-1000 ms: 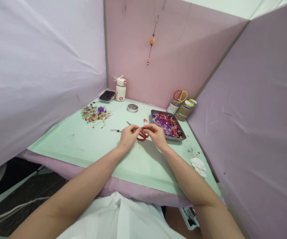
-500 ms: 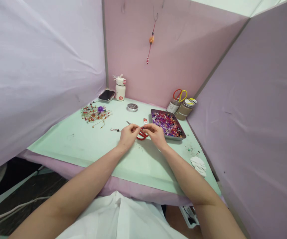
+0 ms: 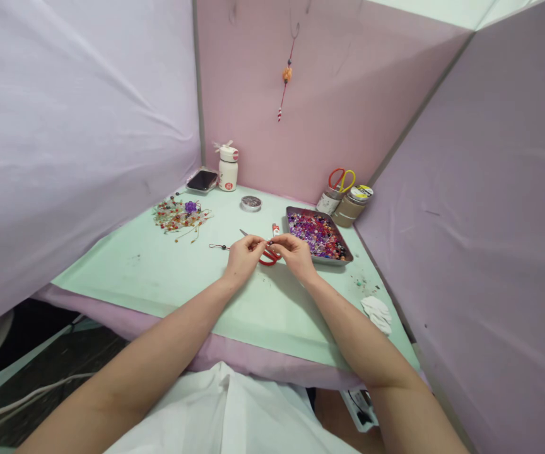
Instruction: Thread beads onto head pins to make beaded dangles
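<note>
My left hand [image 3: 245, 258] pinches a dark red cord [image 3: 212, 246], whose looped end and dark bead [image 3: 224, 247] stick out to the left of the hand. Fingertip to fingertip with it, my right hand [image 3: 296, 255] is closed on a small dark bead [image 3: 270, 243]. Whether the cord runs through that bead is too small to tell. Beneath both hands lie red-handled scissors [image 3: 269, 261], blade toward the far left, partly covered by the fingers. A red and white lighter-like stick [image 3: 275, 229] lies just beyond the fingertips.
Right of my hands sits a metal tray [image 3: 332, 262] of mixed beads. A pile of beaded strings [image 3: 180, 217] lies at left. Behind stand a white bottle [image 3: 228, 173], a phone [image 3: 202, 181], a round tin [image 3: 251, 203] and jars [image 3: 349, 210]. White cloth [image 3: 376, 314] lies at right.
Both hands keep almost the same place and pinch. The dark bead at the right fingertips shows slightly more; the view has shifted a little.
</note>
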